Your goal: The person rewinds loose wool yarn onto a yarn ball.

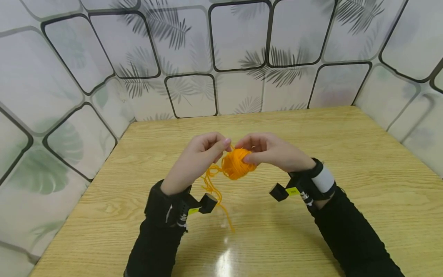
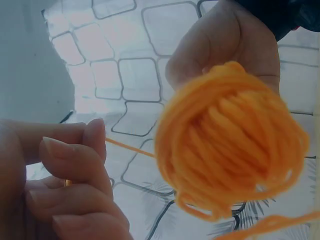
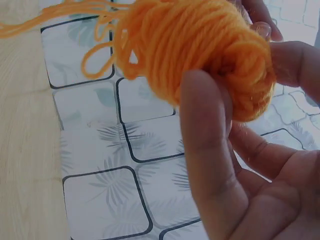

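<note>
An orange ball of yarn point(image 1: 238, 164) is held above the table by my right hand point(image 1: 278, 152), its thumb pressed on the near side and the fingers behind. My left hand point(image 1: 199, 156), just left of the ball, pinches a single strand between thumb and forefinger. In the left wrist view that taut strand point(image 2: 130, 147) runs from the fingertips of the left hand point(image 2: 70, 175) to the yarn ball point(image 2: 230, 145). The right wrist view has the right thumb point(image 3: 205, 130) on the end of the wound ball point(image 3: 195, 55). Loose loops and tails point(image 1: 212, 184) hang at its left.
A light wood-grain table point(image 1: 311, 231) lies beneath both hands. Patterned panels point(image 1: 238, 42) with dark outlines and leaf prints stand behind it and along both sides. Each wrist wears a black strap with a small camera point(image 1: 209, 202).
</note>
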A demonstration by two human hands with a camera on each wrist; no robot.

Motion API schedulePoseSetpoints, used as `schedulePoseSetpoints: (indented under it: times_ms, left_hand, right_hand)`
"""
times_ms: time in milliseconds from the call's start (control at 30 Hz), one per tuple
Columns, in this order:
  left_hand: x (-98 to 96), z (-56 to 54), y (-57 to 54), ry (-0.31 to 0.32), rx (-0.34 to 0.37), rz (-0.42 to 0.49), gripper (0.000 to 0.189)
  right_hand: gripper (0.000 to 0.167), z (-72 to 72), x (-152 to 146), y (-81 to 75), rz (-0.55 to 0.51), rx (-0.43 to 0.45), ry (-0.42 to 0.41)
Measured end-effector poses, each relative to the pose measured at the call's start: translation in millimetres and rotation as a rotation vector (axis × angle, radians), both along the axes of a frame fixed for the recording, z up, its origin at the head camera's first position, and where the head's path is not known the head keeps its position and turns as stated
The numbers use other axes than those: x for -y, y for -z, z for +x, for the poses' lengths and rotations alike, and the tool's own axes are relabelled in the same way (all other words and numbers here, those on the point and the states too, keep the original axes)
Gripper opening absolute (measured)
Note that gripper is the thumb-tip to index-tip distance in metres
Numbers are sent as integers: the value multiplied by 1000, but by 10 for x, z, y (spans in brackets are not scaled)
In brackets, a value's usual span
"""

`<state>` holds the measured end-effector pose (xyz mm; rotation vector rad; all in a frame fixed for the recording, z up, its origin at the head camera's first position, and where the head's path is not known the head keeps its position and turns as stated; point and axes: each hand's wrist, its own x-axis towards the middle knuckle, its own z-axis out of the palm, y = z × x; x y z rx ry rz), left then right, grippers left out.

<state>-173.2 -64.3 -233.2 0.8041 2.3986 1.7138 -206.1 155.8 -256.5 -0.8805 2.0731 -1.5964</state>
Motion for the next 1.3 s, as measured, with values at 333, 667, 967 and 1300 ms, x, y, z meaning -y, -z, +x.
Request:
schedulePoseSetpoints:
  times_ms: [333,667,967,1300]
  left_hand:
    - [0,1,2,-3,-2,-5,25]
    - [-11,36,5,11,-40,-25,24]
    - [-33,43,15,59,-68,-66,23]
    - [-54,28,47,113,-46,-142,21]
  right_hand:
    - [27,-29,24,27,41,-73,133]
    - [31,-93,44,77,-90,-59,324]
    - [34,-75,54,56,-333,-12,438]
    - [20,6,41,-4,-709,136,311]
